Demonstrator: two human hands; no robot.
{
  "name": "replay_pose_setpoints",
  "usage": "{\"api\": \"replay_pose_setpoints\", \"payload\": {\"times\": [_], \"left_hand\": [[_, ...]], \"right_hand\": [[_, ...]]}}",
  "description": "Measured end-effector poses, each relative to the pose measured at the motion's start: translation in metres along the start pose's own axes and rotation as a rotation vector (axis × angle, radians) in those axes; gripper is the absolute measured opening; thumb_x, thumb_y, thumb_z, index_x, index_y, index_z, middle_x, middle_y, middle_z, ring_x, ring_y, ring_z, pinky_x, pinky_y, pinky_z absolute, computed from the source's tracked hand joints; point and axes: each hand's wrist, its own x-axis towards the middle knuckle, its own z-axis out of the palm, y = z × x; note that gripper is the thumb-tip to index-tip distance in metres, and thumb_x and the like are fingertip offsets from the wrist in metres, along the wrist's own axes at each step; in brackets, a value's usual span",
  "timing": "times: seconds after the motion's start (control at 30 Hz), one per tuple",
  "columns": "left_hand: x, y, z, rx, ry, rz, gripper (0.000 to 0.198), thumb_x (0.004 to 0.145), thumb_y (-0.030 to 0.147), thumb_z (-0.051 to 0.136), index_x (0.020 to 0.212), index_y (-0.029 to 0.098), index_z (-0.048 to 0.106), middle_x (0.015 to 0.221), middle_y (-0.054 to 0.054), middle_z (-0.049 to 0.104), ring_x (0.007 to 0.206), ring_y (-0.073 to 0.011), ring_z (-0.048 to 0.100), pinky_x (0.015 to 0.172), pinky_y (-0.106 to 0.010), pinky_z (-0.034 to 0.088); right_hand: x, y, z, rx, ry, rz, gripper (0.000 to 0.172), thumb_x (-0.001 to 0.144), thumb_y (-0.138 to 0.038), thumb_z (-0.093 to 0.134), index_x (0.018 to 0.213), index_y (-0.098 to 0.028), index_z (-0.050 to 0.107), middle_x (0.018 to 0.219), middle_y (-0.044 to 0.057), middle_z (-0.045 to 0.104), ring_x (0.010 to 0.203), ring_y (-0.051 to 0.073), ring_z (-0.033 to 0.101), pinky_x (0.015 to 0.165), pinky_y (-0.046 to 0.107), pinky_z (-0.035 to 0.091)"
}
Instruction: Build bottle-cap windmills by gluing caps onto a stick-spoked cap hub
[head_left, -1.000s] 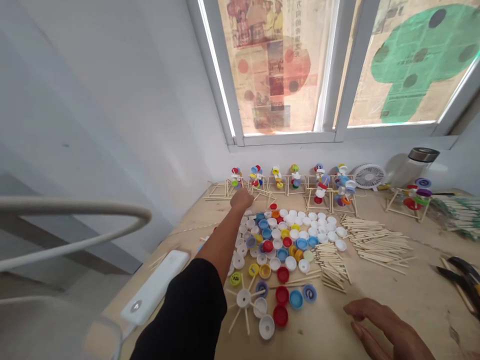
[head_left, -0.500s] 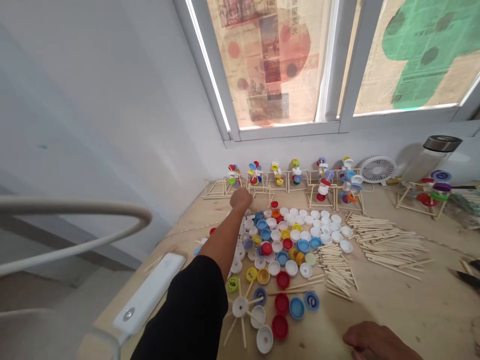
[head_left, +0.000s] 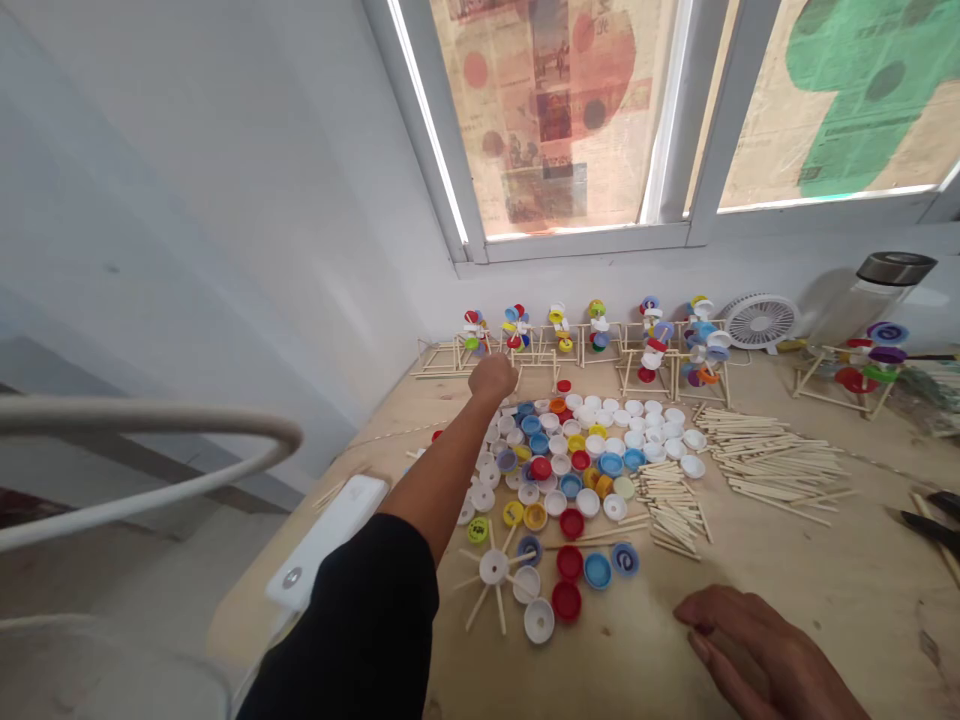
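My left hand (head_left: 493, 378), in a loose fist with nothing visible in it, reaches across the table and stops just short of a row of stick frames carrying bottle-cap pinwheels (head_left: 598, 330). Below it lies a wide spread of plastic bottle caps (head_left: 577, 470), mostly white with several blue, red and yellow. Wooden sticks lie in piles (head_left: 772, 470) to their right. A white cap with radiating sticks (head_left: 493, 566) sits near the front. My right hand (head_left: 757, 640) rests on the plywood tabletop (head_left: 817, 580) near the front, fingers slightly curled, empty.
A white power bank (head_left: 326, 540) lies at the table's left edge, beyond which the floor drops away. A small white fan (head_left: 760, 322) and a glass jar (head_left: 874, 290) stand at the back right. Dark-handled pliers (head_left: 934, 520) lie at the right edge.
The whole view has tilted and shifted with my head. My left hand has moved slightly right, and my right hand has drawn back, dipped, then returned.
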Motion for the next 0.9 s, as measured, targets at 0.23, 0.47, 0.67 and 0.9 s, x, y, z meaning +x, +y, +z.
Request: {"api": "replay_pose_setpoints", "payload": {"times": [0.23, 0.47, 0.67, 0.9], "left_hand": [[-0.065, 0.005, -0.035, -0.082, 0.074, 0.189, 0.020, 0.081, 0.026, 0.054, 0.095, 0.020, 0.066, 0.099, -0.005, 0.071, 0.096, -0.0211, 0.062, 0.079, -0.028, 0.046], [-0.174, -0.035, -0.044, -0.330, 0.141, 0.205, 0.023, 0.084, 0.032, 0.051, 0.097, 0.019, 0.065, 0.086, -0.002, 0.071, 0.078, -0.0164, 0.064, 0.072, -0.026, 0.047], [-0.279, -0.066, 0.011, -0.370, 0.290, 0.276, 0.022, 0.086, 0.029, 0.049, 0.102, 0.020, 0.061, 0.095, -0.007, 0.068, 0.091, -0.0217, 0.062, 0.080, -0.035, 0.049], [-0.315, -0.076, 0.054, -0.252, 0.380, 0.387, 0.026, 0.084, 0.024, 0.053, 0.110, 0.021, 0.058, 0.100, -0.010, 0.059, 0.095, -0.0239, 0.056, 0.083, -0.038, 0.047]], "right_hand": [[0.027, -0.005, -0.001, -0.073, -0.126, 0.065, 0.022, 0.091, -0.031, 0.043, 0.102, -0.025, 0.062, 0.104, 0.004, 0.066, 0.095, 0.018, 0.063, 0.079, 0.031, 0.053], [0.046, -0.010, 0.013, -0.259, -0.247, 0.099, 0.024, 0.091, -0.027, 0.040, 0.106, -0.023, 0.059, 0.108, 0.006, 0.062, 0.093, 0.020, 0.062, 0.070, 0.030, 0.049], [0.053, -0.017, 0.023, -0.346, -0.318, 0.143, 0.028, 0.090, -0.027, 0.042, 0.116, -0.022, 0.053, 0.118, 0.007, 0.058, 0.096, 0.021, 0.061, 0.063, 0.027, 0.045], [0.055, -0.031, 0.031, -0.375, -0.347, 0.133, 0.026, 0.091, -0.027, 0.042, 0.112, -0.022, 0.055, 0.112, 0.007, 0.059, 0.095, 0.021, 0.060, 0.065, 0.028, 0.044]]}}
